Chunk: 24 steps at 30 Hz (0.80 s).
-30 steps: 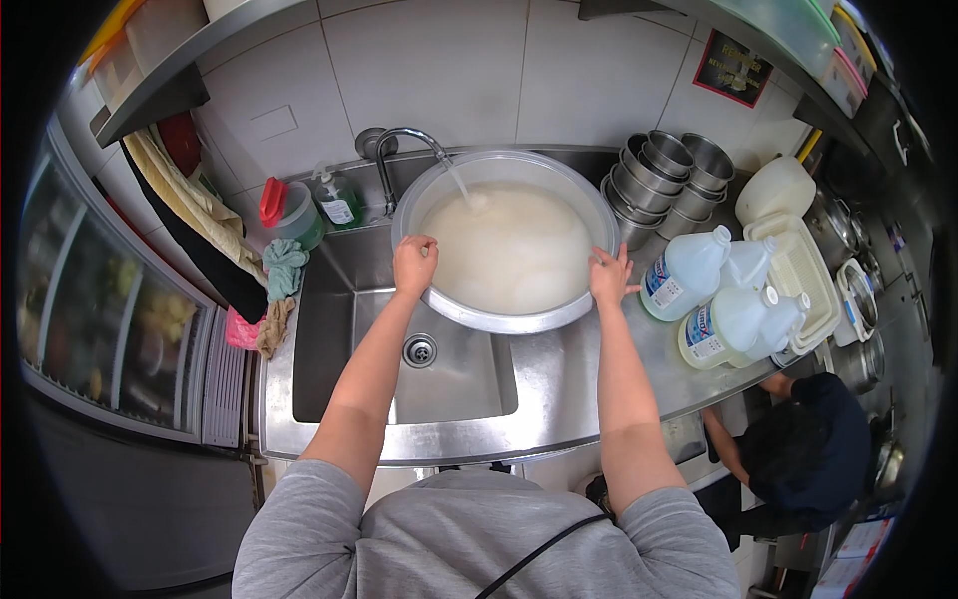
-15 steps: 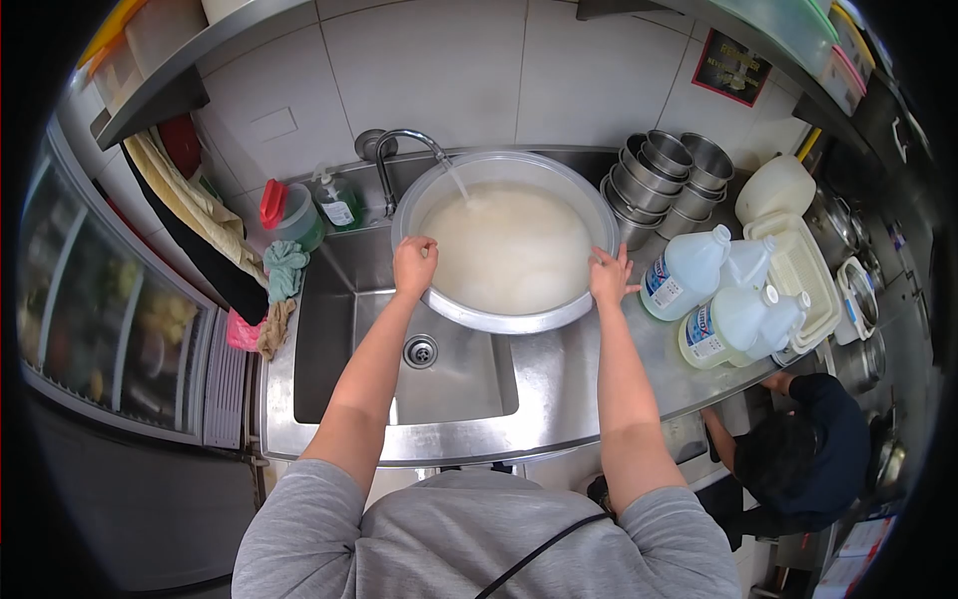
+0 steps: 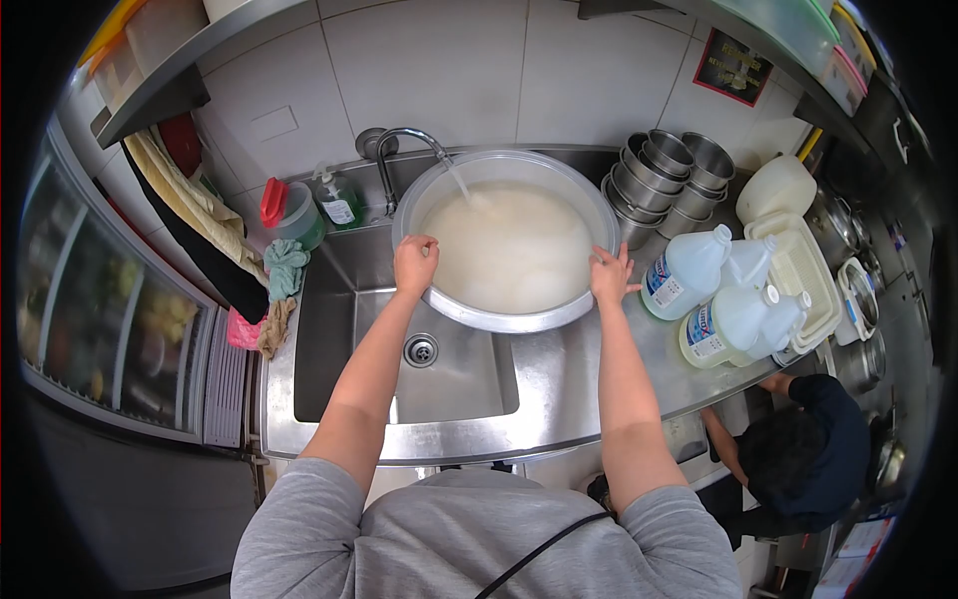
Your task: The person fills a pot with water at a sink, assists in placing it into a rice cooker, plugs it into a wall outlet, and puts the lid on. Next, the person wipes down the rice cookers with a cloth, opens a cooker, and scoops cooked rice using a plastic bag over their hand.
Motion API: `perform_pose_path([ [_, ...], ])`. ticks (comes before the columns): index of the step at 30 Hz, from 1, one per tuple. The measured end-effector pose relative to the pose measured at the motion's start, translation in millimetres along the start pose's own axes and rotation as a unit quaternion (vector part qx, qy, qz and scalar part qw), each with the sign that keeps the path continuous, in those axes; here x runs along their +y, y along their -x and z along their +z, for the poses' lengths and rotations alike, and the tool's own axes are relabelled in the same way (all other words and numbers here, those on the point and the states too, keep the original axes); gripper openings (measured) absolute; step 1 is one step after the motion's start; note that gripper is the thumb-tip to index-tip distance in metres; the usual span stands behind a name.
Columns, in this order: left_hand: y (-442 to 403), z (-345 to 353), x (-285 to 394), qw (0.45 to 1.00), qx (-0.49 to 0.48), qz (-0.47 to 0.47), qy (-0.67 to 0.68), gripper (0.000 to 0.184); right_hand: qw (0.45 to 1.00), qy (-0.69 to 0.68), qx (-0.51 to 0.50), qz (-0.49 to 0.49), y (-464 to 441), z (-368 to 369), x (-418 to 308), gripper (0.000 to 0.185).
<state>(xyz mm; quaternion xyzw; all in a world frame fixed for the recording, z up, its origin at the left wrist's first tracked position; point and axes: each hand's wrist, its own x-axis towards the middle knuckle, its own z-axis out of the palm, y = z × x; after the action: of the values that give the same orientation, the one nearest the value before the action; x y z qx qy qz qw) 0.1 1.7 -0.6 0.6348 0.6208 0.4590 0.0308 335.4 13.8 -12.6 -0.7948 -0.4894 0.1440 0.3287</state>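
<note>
Has the bowl [image 3: 511, 322] of cloudy water [image 3: 509, 255] under the running tap [image 3: 383, 172], partly over the sink [image 3: 439, 384], partly on the table [image 3: 554, 384]. Holds its left rim with the left hand [image 3: 414, 266], curled nearly closed; touches its right rim with the right hand [image 3: 608, 277], loosely spread. Faces, rightward, bottles [image 3: 711, 329] labelled ZONROX and a blurred sign [image 3: 732, 68] seemingly headed REMINDER

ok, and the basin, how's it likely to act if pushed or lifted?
Probably heavy: the basin holds a broad pool of cloudy liquid, with the tap running in. That liquid would likely slosh. The metal wall looks stiff, but the left side overhangs the sink, so it might tip that way.
</note>
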Motion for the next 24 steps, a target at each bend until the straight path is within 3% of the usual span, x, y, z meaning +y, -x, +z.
perform_pose_path([
  [24, 0.2, -0.3, 0.4, 1.0, -0.003, 0.002, 0.0, 0.013, 1.0, 0.0, -0.005, 0.0, 2.7, -3.6, -2.7, 0.035],
])
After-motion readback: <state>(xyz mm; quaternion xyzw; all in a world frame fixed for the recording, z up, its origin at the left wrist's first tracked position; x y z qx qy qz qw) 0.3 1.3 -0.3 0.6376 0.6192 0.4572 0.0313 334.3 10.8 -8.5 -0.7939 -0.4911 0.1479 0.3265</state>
